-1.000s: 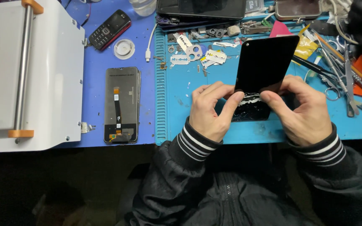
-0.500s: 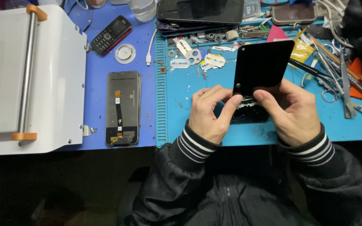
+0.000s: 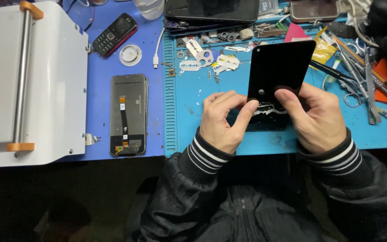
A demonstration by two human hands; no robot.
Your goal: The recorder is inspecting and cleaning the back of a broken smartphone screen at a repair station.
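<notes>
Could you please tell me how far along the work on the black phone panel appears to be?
Partly done: the black panel is lifted at its near end, exposing residue. In hand: left hand and right hand grip that end. Left: it is not yet free of the phone body.

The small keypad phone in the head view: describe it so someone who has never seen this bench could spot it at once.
Start at the big white machine on the left. On the purple mat beside its upper right corner lies the keypad phone, tilted diagonally, next to a round white disc. It alone has physical buttons and a red edge; the other phones are flat black slabs.
</notes>
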